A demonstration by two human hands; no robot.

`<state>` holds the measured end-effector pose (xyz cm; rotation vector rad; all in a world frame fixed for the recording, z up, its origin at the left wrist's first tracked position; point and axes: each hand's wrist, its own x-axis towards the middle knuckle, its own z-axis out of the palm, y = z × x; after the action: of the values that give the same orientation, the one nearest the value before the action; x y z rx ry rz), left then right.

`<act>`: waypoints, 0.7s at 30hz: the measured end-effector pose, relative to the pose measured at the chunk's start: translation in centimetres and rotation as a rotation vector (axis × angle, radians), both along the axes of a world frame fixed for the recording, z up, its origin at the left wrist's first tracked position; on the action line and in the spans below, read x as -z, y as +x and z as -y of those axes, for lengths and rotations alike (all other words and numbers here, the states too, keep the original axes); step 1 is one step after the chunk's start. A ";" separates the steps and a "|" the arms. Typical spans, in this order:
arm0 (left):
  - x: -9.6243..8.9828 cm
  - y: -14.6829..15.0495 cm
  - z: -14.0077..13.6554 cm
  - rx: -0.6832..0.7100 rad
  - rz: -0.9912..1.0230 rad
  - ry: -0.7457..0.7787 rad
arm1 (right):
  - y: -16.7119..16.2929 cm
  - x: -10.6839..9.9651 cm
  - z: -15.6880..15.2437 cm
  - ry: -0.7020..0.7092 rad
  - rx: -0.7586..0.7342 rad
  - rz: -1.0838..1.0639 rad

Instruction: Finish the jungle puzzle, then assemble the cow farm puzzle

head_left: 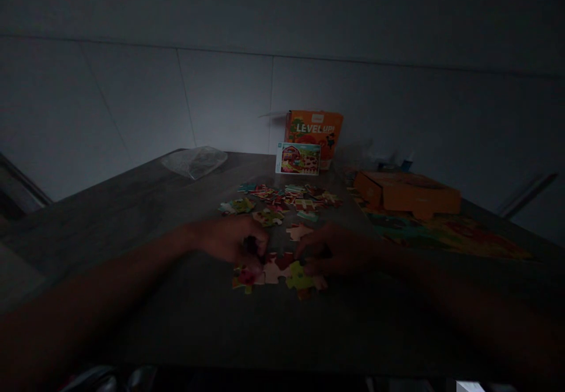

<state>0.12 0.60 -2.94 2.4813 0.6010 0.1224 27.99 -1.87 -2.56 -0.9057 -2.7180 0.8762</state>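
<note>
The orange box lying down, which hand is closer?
Right: the right hand is in front and left of the orange box; the left hand is farther left.

Scene dimly lit, colours muted.
Faint light is caught by the far wall; the hands are shadowed and softly blurred, and the near surface is sunk in darkness.

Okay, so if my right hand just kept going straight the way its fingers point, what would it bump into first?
Your right hand would probably meet the puzzle pieces by its fingertips first, with your left hand beyond; depth is unclear in this dim picture.
</note>
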 end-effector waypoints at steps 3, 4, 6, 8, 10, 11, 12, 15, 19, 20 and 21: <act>-0.1 0.0 0.1 0.029 0.031 -0.002 | -0.1 0.1 0.0 0.020 0.023 0.022; -0.1 0.1 0.1 0.033 0.033 0.001 | -0.1 0.1 0.0 0.023 0.026 0.029; -0.1 0.1 0.1 0.023 0.025 -0.003 | -0.1 0.2 0.0 0.031 0.021 0.033; 0.0 0.2 0.0 -0.002 0.014 -0.024 | -0.1 0.3 0.0 0.042 0.016 0.028; 0.1 0.2 0.0 -0.014 0.005 -0.047 | -0.1 0.3 0.0 0.048 0.012 0.020; 0.1 0.2 -0.1 -0.011 0.003 -0.050 | 0.0 0.3 0.0 0.043 0.010 0.019; 0.1 0.2 -0.1 -0.001 0.009 -0.046 | 0.0 0.4 0.0 0.035 0.007 0.022; 0.2 0.3 -0.1 0.034 0.035 -0.032 | 0.0 0.5 -0.1 0.023 -0.004 0.027; 0.1 0.3 0.0 0.015 0.017 -0.059 | 0.0 0.6 -0.2 0.041 -0.017 0.029; 0.1 0.3 0.0 0.004 0.009 -0.057 | 0.0 0.6 -0.2 0.038 -0.021 0.030; 0.1 0.2 0.0 -0.004 0.005 -0.054 | 0.0 0.6 -0.2 0.032 -0.023 0.030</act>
<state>0.35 0.62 -3.07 2.4275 0.5990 0.1128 27.98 -1.71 -3.12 -0.8904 -2.7645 0.8277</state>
